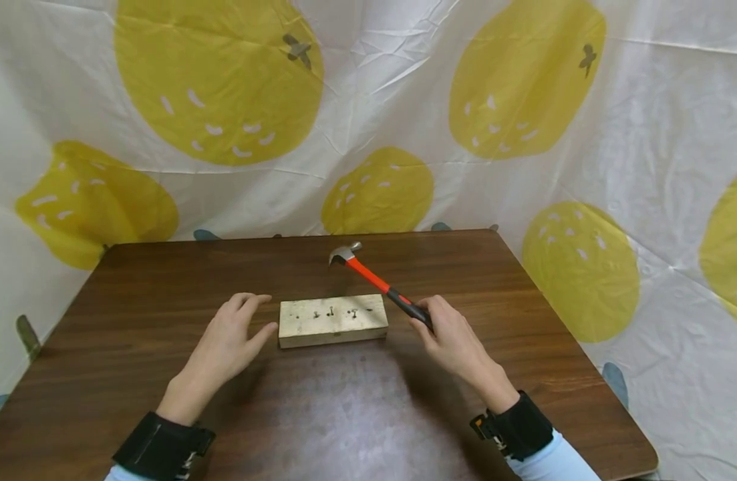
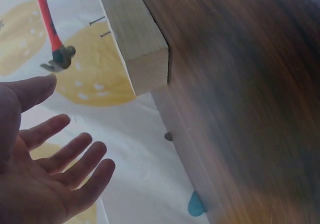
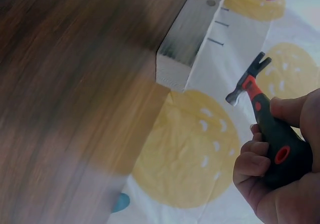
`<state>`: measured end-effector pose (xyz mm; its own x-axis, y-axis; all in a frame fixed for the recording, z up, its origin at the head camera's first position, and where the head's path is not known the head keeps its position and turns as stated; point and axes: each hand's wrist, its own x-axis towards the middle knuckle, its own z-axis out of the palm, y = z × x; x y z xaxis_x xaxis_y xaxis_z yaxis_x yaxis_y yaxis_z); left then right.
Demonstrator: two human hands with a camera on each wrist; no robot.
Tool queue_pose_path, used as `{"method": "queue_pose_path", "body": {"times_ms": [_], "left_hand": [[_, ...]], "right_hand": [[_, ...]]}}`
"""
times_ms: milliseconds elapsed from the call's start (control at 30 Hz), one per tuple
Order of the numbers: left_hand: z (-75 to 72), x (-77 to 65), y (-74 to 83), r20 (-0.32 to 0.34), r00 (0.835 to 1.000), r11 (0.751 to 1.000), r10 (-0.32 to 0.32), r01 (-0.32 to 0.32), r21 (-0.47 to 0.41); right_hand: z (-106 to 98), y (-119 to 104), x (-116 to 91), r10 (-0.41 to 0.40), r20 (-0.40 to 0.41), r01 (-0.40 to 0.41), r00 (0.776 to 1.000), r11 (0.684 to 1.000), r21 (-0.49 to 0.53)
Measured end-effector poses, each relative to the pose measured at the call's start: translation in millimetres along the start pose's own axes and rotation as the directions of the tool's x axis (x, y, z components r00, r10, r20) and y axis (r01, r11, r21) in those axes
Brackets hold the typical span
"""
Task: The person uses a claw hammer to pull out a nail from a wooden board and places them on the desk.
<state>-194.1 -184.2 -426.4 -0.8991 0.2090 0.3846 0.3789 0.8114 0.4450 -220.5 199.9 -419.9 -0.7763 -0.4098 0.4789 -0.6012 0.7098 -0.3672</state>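
A pale wooden block (image 1: 333, 329) lies on the brown table, with several nails (image 1: 330, 310) standing partway out of its top. My right hand (image 1: 455, 337) grips the black handle of a claw hammer (image 1: 368, 272) with a red shaft. The steel head is raised beyond the block's far edge, pointing away to the left. In the right wrist view the fingers wrap round the hammer's grip (image 3: 280, 144). My left hand (image 1: 230, 337) hovers at the block's left end, fingers spread and relaxed, holding nothing; its palm (image 2: 45, 184) shows in the left wrist view.
The wooden table (image 1: 194, 280) has a far edge close to a hanging white cloth (image 1: 392, 100) printed with yellow lemons. The cloth also runs down the right side. Black bands (image 1: 518, 427) with cameras sit on both wrists.
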Motion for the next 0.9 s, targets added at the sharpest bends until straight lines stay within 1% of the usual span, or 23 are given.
{"method": "queue_pose_path", "body": {"times_ms": [200, 367, 600, 700, 800, 900], "left_hand": [[5.8, 3.2, 2.4, -0.055, 0.997, 0.999, 0.049, -0.05, -0.013], [8.7, 7.7, 5.3, -0.103, 0.99, 0.995, 0.092, -0.095, -0.028], [14.9, 12.2, 11.4, -0.128, 0.984, 0.991, 0.126, -0.131, -0.035], [18.0, 13.9, 13.2, -0.154, 0.976, 0.987, 0.153, -0.159, -0.027], [21.0, 16.1, 14.4, -0.185, 0.964, 0.981, 0.191, -0.196, -0.008], [25.0, 19.2, 16.5, -0.214, 0.951, 0.974, 0.224, -0.227, 0.01]], "right_hand": [[3, -6, -1, -0.046, 0.012, 0.046, 0.999, 0.999, -0.003], [2, -9, 0, -0.099, 0.008, 0.099, 0.995, 0.995, 0.001], [0, -14, 0, -0.167, 0.013, 0.167, 0.986, 0.986, 0.006], [-1, -17, 0, -0.187, 0.026, 0.187, 0.982, 0.982, 0.02], [-1, -19, -1, -0.207, 0.039, 0.206, 0.978, 0.978, 0.033], [-2, -21, -3, -0.207, 0.053, 0.206, 0.977, 0.978, 0.033]]}}
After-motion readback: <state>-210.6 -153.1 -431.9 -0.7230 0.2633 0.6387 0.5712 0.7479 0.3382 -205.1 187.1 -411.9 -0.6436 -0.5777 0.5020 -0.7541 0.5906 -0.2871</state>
